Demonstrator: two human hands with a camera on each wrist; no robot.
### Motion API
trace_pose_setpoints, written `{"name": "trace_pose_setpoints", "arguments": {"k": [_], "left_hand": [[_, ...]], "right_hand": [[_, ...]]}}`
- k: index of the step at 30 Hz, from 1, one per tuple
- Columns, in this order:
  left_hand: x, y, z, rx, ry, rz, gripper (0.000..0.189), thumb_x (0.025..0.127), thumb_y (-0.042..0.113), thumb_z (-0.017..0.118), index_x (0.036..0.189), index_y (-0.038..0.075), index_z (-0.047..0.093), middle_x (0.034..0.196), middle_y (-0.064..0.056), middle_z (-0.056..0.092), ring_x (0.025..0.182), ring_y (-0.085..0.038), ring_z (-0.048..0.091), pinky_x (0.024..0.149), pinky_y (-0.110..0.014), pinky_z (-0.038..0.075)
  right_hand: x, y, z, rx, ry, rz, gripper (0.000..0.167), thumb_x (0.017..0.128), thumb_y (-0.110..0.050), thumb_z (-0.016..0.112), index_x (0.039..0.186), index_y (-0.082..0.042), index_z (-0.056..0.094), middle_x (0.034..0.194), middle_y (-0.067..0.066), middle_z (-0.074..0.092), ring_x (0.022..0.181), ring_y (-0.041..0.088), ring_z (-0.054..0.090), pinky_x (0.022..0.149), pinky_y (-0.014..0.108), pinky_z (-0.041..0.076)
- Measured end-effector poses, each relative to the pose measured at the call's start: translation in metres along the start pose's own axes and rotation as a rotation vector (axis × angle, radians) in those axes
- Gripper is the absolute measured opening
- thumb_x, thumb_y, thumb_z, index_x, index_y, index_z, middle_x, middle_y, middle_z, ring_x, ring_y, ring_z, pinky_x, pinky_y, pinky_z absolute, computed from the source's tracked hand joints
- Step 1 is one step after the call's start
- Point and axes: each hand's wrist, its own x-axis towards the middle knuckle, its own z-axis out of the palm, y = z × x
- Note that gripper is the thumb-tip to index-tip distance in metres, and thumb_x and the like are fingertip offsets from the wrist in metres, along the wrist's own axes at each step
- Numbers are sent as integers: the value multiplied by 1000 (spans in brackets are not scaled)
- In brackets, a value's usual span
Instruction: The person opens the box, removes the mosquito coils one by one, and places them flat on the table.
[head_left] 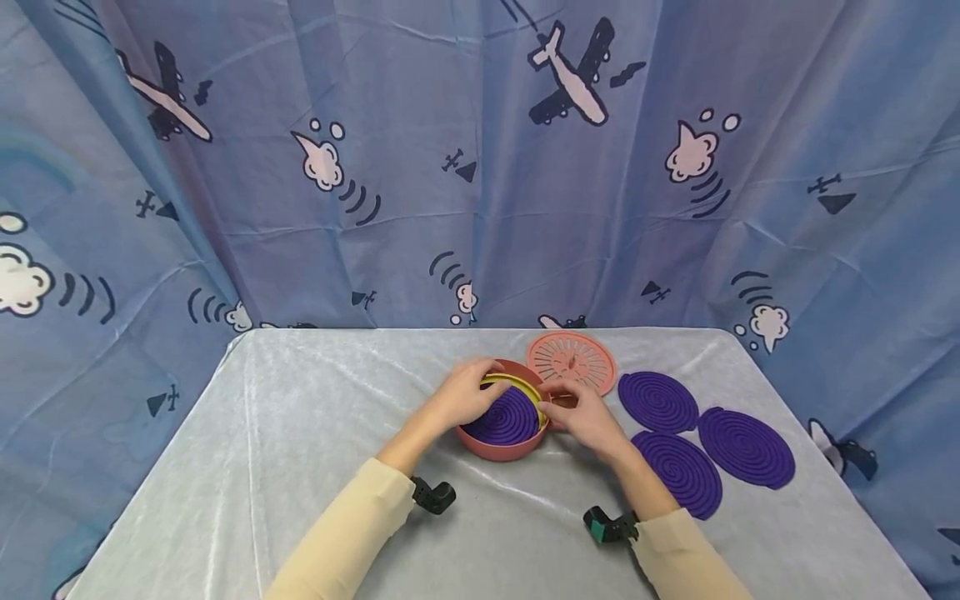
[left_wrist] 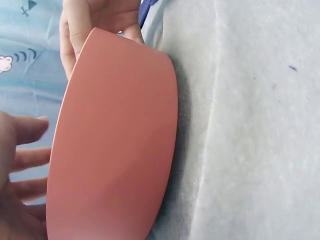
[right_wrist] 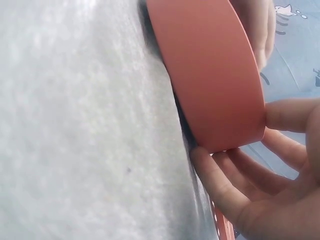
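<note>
A round salmon-coloured mosquito coil box [head_left: 495, 452] rests on the table, lid off. Inside it lie a purple mosquito coil [head_left: 504, 417] and a yellow ring [head_left: 517, 381] along the far edge. My left hand [head_left: 462, 394] reaches over the left rim, thumb and fingers pinching the yellow ring at the far side. In the left wrist view the box wall [left_wrist: 117, 130] hides its fingertips. My right hand [head_left: 585, 417] grips the box's right side; in the right wrist view one finger [right_wrist: 287, 114] touches the rim and others lie along the outer wall [right_wrist: 215, 85].
Behind the box, to the right, lies a slotted salmon lid [head_left: 543, 358]. Three purple coils, the upper one [head_left: 657, 402], the far right one [head_left: 746, 448] and the lower one [head_left: 678, 475], lie beside my right forearm. A patterned blue curtain [head_left: 420, 167] hangs behind the table.
</note>
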Motion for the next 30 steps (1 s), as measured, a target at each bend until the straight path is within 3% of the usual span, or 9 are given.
{"name": "trace_pose_setpoints", "arguments": {"k": [4,8,17,23,30], "left_hand": [[0,-2,3,24,-48,-36,37,102,29,60,130,4,64,130,-13,65,127,-30,56,110,-47,43],[0,-2,5,27,-54,-29,35,102,26,61,129,4,64,129,-13,65,126,-29,57,109,-46,44],[-2,-4,7,-15,-23,10,33,97,18,68,126,4,66,125,-12,66,121,-28,60,106,-45,46],[-1,-8,9,-49,26,34,27,96,9,67,123,3,67,122,-12,67,119,-29,60,106,-44,46],[0,-11,7,-93,71,76,29,91,7,71,119,2,69,118,-14,67,112,-29,62,101,-44,49]], "right_hand": [[0,0,2,21,-1,14,36,95,-8,71,128,2,63,126,23,61,105,28,63,79,34,61],[0,1,2,22,0,22,36,95,-9,71,129,2,63,126,23,60,107,29,62,80,34,61],[-2,1,0,22,3,11,37,96,-12,72,129,2,63,127,22,60,108,29,62,80,32,61],[-2,1,0,44,-2,17,40,95,-14,73,130,2,62,128,23,60,108,29,63,82,35,61],[2,3,2,53,-19,31,38,96,-6,68,130,9,59,127,29,58,105,28,63,83,41,61]]}}
